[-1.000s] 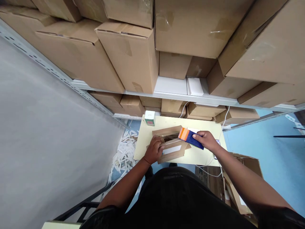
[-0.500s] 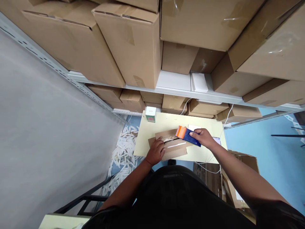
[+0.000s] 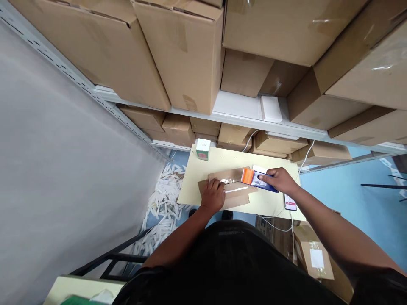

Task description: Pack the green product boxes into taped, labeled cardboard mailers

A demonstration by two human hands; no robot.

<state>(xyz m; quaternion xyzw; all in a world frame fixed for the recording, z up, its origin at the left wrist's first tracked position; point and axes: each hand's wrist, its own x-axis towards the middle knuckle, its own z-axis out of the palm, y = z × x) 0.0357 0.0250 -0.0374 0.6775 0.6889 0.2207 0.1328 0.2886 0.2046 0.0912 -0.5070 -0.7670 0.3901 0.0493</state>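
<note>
A small open cardboard box [image 3: 237,199] with flaps spread lies on the pale yellow table [image 3: 270,207]. My left hand [image 3: 213,195] is at its left end, fingers curled over the cardboard; their tips are partly hidden. In my right hand [image 3: 281,180] is a flat blue-and-orange packet [image 3: 248,175], pinched between thumb and fingers. Its orange end points left, over the right part of the open box. What the packet contains does not show. Just behind the packet lies a white item [image 3: 259,168], partly covered.
A white-and-green small box [image 3: 203,149] stands at the table's back left. A phone [image 3: 290,202] lies at the right near a white cable [image 3: 276,228]. Shelves of large cartons [image 3: 181,55] rise behind. White strips [image 3: 167,190] litter the floor at left; an open carton [image 3: 314,254] stands at right.
My right hand has moved slightly right with the packet, which has turned to show a picture-like face. My left hand has shifted a little on the cardboard, fingers more curled. The view has shifted slightly.
</note>
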